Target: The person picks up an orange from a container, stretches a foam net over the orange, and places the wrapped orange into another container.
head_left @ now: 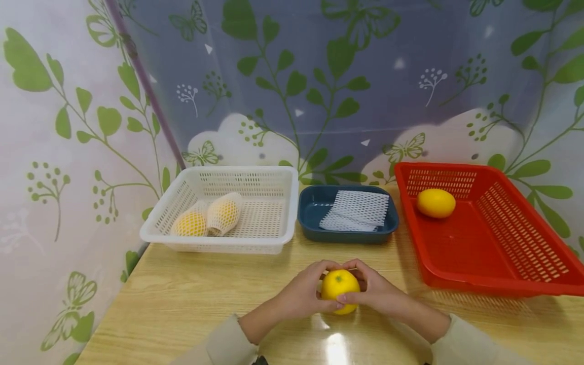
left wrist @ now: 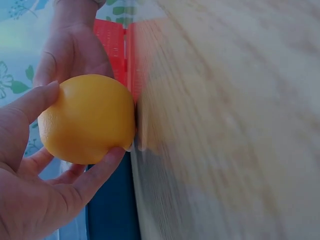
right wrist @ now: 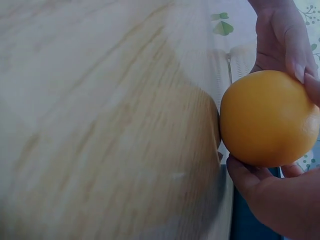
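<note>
Yellow fruit (head_left: 339, 286), netted pair (head_left: 225, 213) in white basket (head_left: 262, 218), nets (head_left: 358, 209) in tray (head_left: 349, 236)

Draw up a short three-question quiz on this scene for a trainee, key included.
1. Multiple choice: what do the person's left grip and right grip both hold?
A) the red plastic basket
B) a round yellow fruit
C) the leaf-printed backdrop

2. True or false: both yellow fruits in the white perforated plastic basket are wrapped in white netting.

3. Fill in two words, colour and container: the flat pieces of white mesh lie in the ____ rectangular ____.

Key:
1: B
2: True
3: blue; tray
</note>
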A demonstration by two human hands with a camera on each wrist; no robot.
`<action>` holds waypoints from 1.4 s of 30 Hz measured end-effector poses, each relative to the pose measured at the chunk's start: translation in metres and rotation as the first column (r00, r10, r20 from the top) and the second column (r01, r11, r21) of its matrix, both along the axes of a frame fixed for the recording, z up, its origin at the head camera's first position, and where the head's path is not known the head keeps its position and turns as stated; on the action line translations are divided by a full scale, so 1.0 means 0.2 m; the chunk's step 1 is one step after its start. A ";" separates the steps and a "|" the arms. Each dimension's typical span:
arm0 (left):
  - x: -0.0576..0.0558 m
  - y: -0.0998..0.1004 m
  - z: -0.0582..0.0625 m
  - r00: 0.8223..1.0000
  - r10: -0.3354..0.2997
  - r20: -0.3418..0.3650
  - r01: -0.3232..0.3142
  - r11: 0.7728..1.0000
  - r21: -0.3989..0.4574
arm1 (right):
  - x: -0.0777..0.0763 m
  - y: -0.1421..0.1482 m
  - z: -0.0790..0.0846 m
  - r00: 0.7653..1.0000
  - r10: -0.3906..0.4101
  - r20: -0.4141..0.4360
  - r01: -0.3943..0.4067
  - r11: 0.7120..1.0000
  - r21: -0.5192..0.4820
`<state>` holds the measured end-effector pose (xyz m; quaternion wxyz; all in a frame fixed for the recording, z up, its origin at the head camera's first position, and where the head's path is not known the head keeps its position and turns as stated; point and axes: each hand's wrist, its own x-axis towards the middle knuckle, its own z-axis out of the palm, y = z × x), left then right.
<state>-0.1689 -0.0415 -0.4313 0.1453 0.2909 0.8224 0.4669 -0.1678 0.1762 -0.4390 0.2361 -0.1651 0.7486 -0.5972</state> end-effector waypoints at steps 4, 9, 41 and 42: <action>0.00 0.00 0.00 1.000 -0.004 0.004 0.004 1.000 0.006 | 0.00 0.00 0.00 1.000 0.003 -0.019 -0.003 1.000 0.021; 0.00 0.00 0.01 1.000 -0.016 -0.007 0.016 1.000 -0.004 | 0.01 0.00 0.02 0.999 0.016 -0.045 -0.014 0.999 0.048; 0.00 0.00 0.01 1.000 -0.027 -0.004 0.027 0.998 -0.057 | -0.15 0.05 0.34 0.872 -0.003 -0.490 0.193 0.921 0.338; 0.00 0.00 0.01 1.000 -0.027 -0.005 0.026 0.998 -0.056 | -0.18 0.05 0.37 0.847 0.002 -0.532 0.235 0.896 0.377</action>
